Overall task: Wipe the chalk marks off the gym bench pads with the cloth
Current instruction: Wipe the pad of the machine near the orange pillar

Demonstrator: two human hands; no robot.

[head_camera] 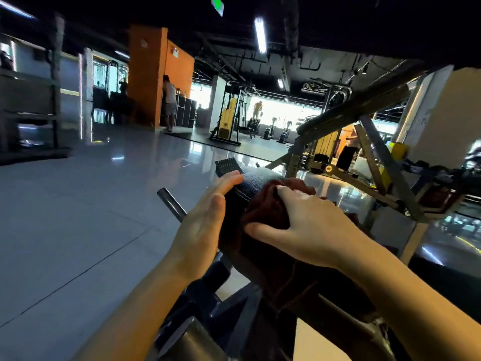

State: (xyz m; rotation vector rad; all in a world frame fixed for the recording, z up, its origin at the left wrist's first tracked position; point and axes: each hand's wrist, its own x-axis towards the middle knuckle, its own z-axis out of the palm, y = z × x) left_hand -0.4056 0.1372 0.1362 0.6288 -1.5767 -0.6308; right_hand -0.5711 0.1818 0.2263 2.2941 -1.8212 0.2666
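Right hand (309, 225) pressing a dark red cloth (270, 209) onto the black bench pad (256, 182), fingers curled into its folds. Left hand (205, 225) flat and open against the pad's side, just beside the cloth, steadying it. Best to keep firm downward pressure, sweep in overlapping strokes toward the pad's far end beyond the fingertips, refold to a clean face. No chalk marks discernible here.

Cloth (268, 204) on pad (256, 182), L hand (200, 220) beside.

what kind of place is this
Most likely a gym: a black padded bench pad under the hands, a yellow weight machine across the glossy floor, and cardio machines by the bright windows.
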